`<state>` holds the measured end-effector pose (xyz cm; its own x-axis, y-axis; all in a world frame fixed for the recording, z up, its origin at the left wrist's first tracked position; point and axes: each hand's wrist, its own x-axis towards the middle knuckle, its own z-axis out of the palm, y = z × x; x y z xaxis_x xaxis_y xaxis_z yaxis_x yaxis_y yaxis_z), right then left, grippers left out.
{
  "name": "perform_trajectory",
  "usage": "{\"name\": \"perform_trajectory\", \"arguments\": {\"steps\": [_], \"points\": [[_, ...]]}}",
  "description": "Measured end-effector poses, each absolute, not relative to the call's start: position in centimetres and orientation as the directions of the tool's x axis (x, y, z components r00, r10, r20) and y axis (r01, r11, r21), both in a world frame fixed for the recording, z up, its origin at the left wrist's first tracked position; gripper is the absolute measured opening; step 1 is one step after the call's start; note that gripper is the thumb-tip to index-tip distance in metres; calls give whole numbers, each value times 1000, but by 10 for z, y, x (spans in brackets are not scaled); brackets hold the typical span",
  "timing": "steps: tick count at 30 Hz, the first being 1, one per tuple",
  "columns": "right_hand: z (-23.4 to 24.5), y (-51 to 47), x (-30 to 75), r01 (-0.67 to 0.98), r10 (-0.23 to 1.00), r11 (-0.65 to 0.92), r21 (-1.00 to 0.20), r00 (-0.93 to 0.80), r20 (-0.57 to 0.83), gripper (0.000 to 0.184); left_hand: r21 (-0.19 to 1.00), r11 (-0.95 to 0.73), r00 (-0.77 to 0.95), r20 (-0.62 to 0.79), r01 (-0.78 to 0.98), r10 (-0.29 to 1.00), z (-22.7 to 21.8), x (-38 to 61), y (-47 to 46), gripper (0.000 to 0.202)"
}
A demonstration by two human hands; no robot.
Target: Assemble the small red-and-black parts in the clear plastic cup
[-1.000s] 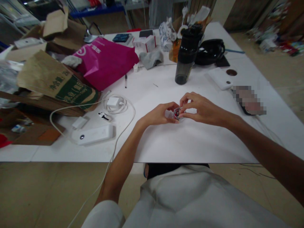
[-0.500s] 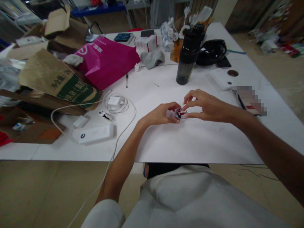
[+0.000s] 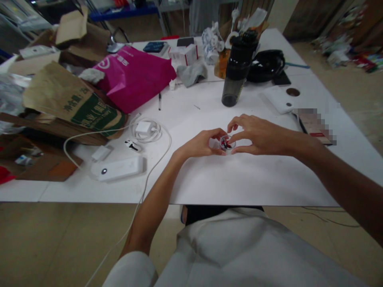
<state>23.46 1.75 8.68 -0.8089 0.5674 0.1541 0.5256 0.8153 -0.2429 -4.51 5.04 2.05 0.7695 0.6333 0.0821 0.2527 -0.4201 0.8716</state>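
Observation:
Near the middle of the table, my left hand [image 3: 206,142] is closed around a small clear round container [image 3: 232,139], with its open top facing up. Small red and black pieces [image 3: 226,144] lie inside; their kind is too small to make out. My right hand [image 3: 254,135] comes in from the other side, thumb and index finger apart. Its index fingertip reaches over the container's mouth and the thumb is at the near rim. No object shows between those fingers.
Beyond my hands stands a dark water bottle [image 3: 236,75]. To the left lie a white power bank [image 3: 121,169], a coiled cable with a charger [image 3: 143,128], a pink bag [image 3: 137,75] and a brown paper bag [image 3: 66,95]. A notebook [image 3: 314,123] lies at the right.
My right index finger has drawn back slightly from the red piece, and the gap between finger and thumb looks wider. My left hand and the container have stayed in place.

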Motion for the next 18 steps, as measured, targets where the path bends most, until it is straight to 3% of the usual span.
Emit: {"name": "perform_trajectory", "arguments": {"steps": [18], "points": [[77, 11, 225, 565, 631, 765, -308, -754, 185, 23, 859, -443, 766, 98, 258, 636, 19, -45, 50, 48]]}}
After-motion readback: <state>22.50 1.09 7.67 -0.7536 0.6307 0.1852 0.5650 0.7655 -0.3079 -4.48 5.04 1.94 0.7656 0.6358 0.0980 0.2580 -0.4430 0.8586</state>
